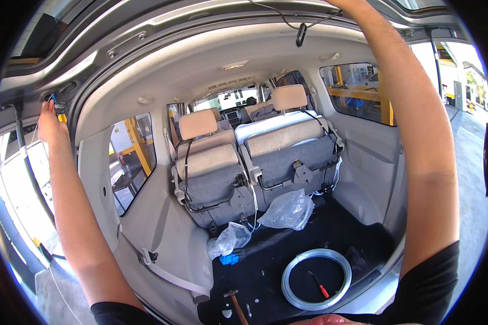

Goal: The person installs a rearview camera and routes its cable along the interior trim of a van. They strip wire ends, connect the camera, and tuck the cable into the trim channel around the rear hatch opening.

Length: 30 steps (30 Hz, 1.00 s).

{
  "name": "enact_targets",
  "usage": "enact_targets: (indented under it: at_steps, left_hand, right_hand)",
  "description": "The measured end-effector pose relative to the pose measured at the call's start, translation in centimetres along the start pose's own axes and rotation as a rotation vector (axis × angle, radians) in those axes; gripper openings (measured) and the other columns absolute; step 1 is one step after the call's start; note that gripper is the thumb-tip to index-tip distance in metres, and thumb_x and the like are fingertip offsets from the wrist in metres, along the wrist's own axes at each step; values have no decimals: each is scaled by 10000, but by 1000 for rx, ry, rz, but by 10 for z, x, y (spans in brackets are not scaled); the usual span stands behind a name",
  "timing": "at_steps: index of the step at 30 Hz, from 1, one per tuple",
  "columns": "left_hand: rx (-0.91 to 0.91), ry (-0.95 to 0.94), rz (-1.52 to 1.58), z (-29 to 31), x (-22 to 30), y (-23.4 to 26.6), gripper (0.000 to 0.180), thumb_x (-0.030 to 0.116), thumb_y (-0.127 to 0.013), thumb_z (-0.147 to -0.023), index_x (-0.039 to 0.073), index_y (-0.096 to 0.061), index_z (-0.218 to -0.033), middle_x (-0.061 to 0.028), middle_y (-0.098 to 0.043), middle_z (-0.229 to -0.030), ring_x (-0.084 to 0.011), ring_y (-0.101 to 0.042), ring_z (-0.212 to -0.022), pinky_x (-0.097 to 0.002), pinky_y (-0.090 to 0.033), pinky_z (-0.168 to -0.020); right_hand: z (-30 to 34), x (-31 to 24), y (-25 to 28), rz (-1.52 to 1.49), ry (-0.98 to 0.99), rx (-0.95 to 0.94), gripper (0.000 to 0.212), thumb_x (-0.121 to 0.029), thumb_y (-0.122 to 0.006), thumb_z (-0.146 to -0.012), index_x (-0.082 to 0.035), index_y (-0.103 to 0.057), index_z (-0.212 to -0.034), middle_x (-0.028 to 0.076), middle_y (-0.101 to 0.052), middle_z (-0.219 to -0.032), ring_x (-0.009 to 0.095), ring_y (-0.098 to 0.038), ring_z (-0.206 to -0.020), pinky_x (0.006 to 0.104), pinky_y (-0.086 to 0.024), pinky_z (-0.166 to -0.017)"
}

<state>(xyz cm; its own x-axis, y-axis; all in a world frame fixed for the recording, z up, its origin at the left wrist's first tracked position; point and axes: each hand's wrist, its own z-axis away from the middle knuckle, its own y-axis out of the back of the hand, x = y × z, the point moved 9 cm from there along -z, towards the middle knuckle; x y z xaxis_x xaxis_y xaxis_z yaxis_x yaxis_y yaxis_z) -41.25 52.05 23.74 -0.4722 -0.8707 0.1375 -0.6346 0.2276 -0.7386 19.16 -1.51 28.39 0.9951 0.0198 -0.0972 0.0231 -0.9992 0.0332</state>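
My left hand is raised to the left upper corner of the car's rear opening, beside the tailgate hinge area. Its fingers are closed around a small blue piece, too small to name. A thin pale wire hangs below that hand. My right arm reaches up to the top edge, where only part of my right hand shows; its fingers are cut off. Close to it, a black cable dangles with a dark oblong plug-like piece below the raised tailgate.
A coil of silvery wire surrounds a red-handled tool on the black cargo floor. A hammer lies left of it. Clear plastic bags rest against the folded rear seats. A gas strut stands beside my left forearm.
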Motion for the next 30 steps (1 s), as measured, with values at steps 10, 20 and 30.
enact_targets:
  at_steps: [10,20,30]
  left_hand:
    - [148,-20,146,9,24,20,282,26,-612,-1009,-165,-579,-1214,-214,-719,-1122,-242,-739,-1003,-291,-588,-942]
    - [68,63,95,18,-3,-5,315,41,-673,-981,-142,-607,-1228,-180,-724,-1159,-220,-727,-1064,-306,-490,-1074]
    - [132,36,154,8,5,15,311,43,-623,-1007,-116,-607,-1274,-185,-716,-1178,-229,-707,-1100,-313,-525,-1026]
  right_hand:
    - [4,17,-12,263,167,-33,181,-37,-529,-929,26,-663,-1033,130,-708,-756,282,-698,-699,394,-564,-656]
    - [-3,-23,-17,280,236,17,213,-128,-642,-918,-50,-753,-1082,214,-750,-1016,332,-738,-954,412,-567,-858]
    - [10,-6,-22,261,163,-34,218,-219,-686,-908,-79,-784,-1043,197,-751,-921,330,-741,-874,412,-568,-816]
